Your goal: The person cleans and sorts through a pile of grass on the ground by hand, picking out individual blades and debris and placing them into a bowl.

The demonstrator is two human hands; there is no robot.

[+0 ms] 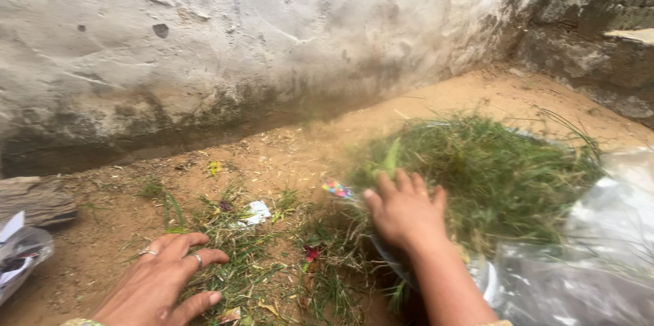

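left hand (167, 278) spread open on scattered grass (252, 265); right hand (405, 210) flat, fingers apart, pressing the grass heap (490, 169) — clear plastic sheet (579, 271) beside it, plastered wall (272, 40) behind.

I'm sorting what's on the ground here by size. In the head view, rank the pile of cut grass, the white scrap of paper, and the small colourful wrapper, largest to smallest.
1. Pile of cut grass, by far the largest.
2. White scrap of paper.
3. Colourful wrapper, slightly smaller; it is blurred, so the last two are close.
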